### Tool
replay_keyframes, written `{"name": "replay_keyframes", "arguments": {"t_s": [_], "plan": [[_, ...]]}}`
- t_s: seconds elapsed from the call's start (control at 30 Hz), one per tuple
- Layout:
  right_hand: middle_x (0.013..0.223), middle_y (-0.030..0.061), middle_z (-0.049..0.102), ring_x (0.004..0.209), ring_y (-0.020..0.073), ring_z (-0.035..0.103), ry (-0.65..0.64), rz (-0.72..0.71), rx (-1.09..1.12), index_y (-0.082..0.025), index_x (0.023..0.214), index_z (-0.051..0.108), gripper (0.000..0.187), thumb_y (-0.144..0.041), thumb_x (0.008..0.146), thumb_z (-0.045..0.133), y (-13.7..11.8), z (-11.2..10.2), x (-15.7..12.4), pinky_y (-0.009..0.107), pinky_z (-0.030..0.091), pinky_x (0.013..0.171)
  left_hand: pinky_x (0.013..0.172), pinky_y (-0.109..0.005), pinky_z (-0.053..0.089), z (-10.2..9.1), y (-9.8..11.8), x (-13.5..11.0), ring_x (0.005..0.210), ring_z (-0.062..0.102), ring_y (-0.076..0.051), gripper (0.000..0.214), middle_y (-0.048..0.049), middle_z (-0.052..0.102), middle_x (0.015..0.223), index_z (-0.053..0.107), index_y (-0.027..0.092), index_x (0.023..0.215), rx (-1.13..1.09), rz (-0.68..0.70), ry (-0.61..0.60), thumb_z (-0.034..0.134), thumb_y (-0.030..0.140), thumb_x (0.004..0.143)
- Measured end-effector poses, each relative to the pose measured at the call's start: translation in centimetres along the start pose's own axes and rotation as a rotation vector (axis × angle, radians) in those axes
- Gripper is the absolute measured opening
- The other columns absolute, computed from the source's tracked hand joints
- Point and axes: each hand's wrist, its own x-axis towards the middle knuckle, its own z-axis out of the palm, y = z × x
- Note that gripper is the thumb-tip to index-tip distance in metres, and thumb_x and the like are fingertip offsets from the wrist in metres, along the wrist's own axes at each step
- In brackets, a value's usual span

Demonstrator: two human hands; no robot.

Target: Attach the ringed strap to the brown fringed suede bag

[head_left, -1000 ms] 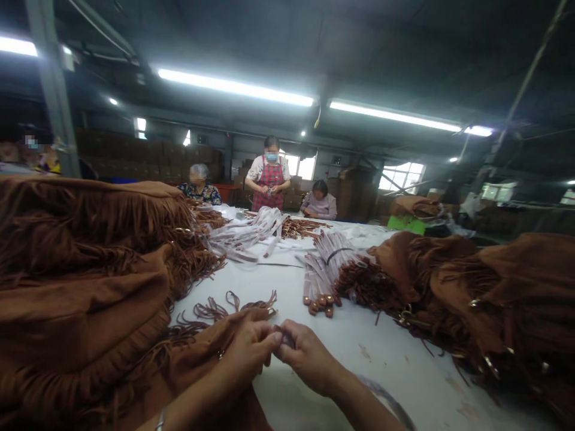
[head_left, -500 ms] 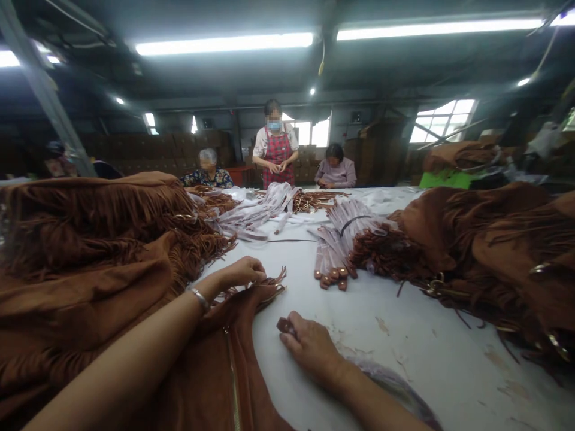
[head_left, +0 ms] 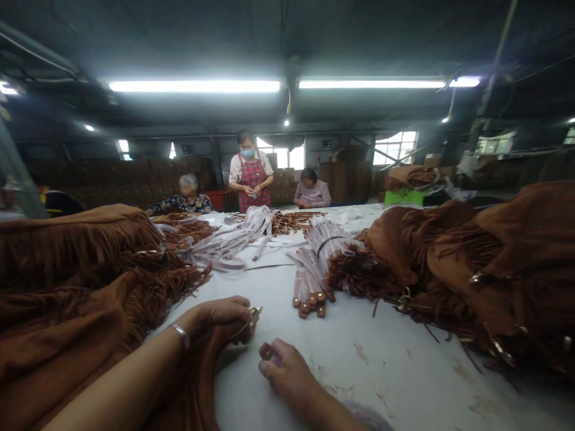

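1. Left on the tabletop (head_left: 265, 287): piled bags (head_left: 67, 257).
2. Right: second bag pile (head_left: 476, 245).
3. Between: bundled straps (head_left: 330, 242), loose straps (head_left: 254, 226) behind-left.
4. Beyond the far edge: three people (head_left: 254, 176).
5. Front: left hand (head_left: 227, 317) on the nearest bag (head_left: 204, 374); right hand (head_left: 290, 370) around a strap (head_left: 266, 351).

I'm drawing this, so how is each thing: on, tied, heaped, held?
Left hand: closed
Brown bag: held in left hand
Right hand: closed
Strap tab: pinched in right hand
Strap bundle: tied
Far straps: loose, heaped
Fringed bags: heaped
Ceiling lights: on

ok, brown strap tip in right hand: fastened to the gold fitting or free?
Free: the strap tip sticks out of the right hand, apart from the gold fitting at the left hand.
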Motion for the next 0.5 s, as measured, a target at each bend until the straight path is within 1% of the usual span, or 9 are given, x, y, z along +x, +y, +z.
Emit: {"name": "replay_keyframes", "arguments": {"t_s": [0.07, 0.13, 0.2, 0.23, 0.3, 0.33, 0.4, 0.43, 0.5], "plan": [[0.059, -0.0036, 0.053, 0.041, 0.0069, 0.044, -0.018, 0.091, 0.243, -0.016, 0.093, 0.053, 0.019, -0.023, 0.077, 0.047, 0.2, -0.3, 0.5, 0.017, 0.032, 0.040, 0.052, -0.026, 0.040, -0.1, 0.4, -0.9, 0.056, 0.052, -0.016, 0.040, -0.0016, 0.056, 0.062, 0.048, 0.016, 0.079, 0.019, 0.010, 0.026, 0.052, 0.054, 0.065], [0.054, -0.0063, 0.048, 0.032, 0.0051, 0.036, -0.022, 0.140, 0.395, -0.015, 0.096, 0.050, 0.022, -0.027, 0.077, 0.047, 0.5, -0.5, 0.9, 0.015, 0.024, 0.031, 0.051, -0.024, 0.037, -0.2, 1.0, -1.7, 0.053, 0.048, -0.014, 0.047, 0.0002, 0.053, 0.060, 0.048, 0.016, 0.082, 0.070, 0.027, 0.077, 0.050, 0.060, 0.067], [0.053, -0.0064, 0.049, 0.029, 0.0055, 0.037, -0.025, 0.141, 0.484, -0.015, 0.094, 0.050, 0.024, -0.031, 0.075, 0.051, 0.8, -0.5, 1.0, 0.014, 0.020, 0.027, 0.049, -0.023, 0.033, -0.3, 1.9, -2.3, 0.050, 0.042, -0.011, 0.052, 0.0020, 0.047, 0.057, 0.052, 0.015, 0.080, 0.150, 0.038, 0.152, 0.047, 0.065, 0.069], [0.052, -0.0061, 0.050, 0.028, 0.0058, 0.038, -0.028, 0.138, 0.516, -0.015, 0.092, 0.050, 0.025, -0.032, 0.073, 0.053, 0.8, -0.6, 1.0, 0.014, 0.020, 0.026, 0.048, -0.022, 0.030, -0.2, 2.4, -2.5, 0.049, 0.039, -0.011, 0.053, 0.0026, 0.044, 0.055, 0.053, 0.014, 0.078, 0.200, 0.043, 0.210, 0.045, 0.066, 0.071], [0.052, -0.0062, 0.050, 0.028, 0.0049, 0.037, -0.014, 0.128, 0.565, -0.016, 0.088, 0.049, 0.026, -0.035, 0.072, 0.057, 0.7, -1.1, 0.9, 0.014, 0.018, 0.026, 0.049, -0.023, 0.026, 0.4, 3.4, -2.8, 0.050, 0.036, -0.010, 0.051, 0.0030, 0.041, 0.055, 0.052, 0.015, 0.072, 0.309, 0.055, 0.372, 0.042, 0.064, 0.074], [0.052, -0.0067, 0.049, 0.029, 0.0038, 0.035, 0.004, 0.120, 0.587, -0.016, 0.087, 0.048, 0.028, -0.037, 0.072, 0.057, 0.5, -1.4, 0.8, 0.013, 0.017, 0.026, 0.050, -0.023, 0.026, 1.0, 3.9, -2.8, 0.052, 0.037, -0.011, 0.047, 0.0025, 0.041, 0.056, 0.051, 0.015, 0.070, 0.364, 0.060, 0.462, 0.042, 0.061, 0.075], [0.054, -0.0085, 0.046, 0.030, 0.0019, 0.031, 0.042, 0.093, 0.639, -0.017, 0.087, 0.046, 0.031, -0.043, 0.073, 0.056, -0.2, -2.4, 0.6, 0.013, 0.016, 0.028, 0.054, -0.023, 0.026, 2.9, 4.6, -2.9, 0.059, 0.041, -0.013, 0.037, 0.0009, 0.045, 0.062, 0.050, 0.017, 0.070, 0.466, 0.065, 0.617, 0.046, 0.053, 0.077], [0.054, -0.0092, 0.044, 0.031, 0.0014, 0.029, 0.050, 0.072, 0.669, -0.019, 0.087, 0.044, 0.034, -0.047, 0.074, 0.056, -0.5, -2.9, 0.5, 0.013, 0.017, 0.028, 0.056, -0.024, 0.027, 4.1, 4.8, -2.8, 0.062, 0.044, -0.014, 0.033, 0.0000, 0.048, 0.064, 0.050, 0.018, 0.071, 0.509, 0.063, 0.669, 0.047, 0.050, 0.077], [0.054, -0.0102, 0.040, 0.033, 0.0013, 0.027, 0.048, 0.028, 0.718, -0.020, 0.085, 0.041, 0.037, -0.052, 0.073, 0.056, -1.1, -3.7, 0.3, 0.013, 0.017, 0.029, 0.058, -0.024, 0.027, 6.6, 5.0, -2.5, 0.064, 0.046, -0.016, 0.025, -0.0015, 0.051, 0.067, 0.051, 0.019, 0.072, 0.575, 0.055, 0.725, 0.048, 0.043, 0.077]]}}
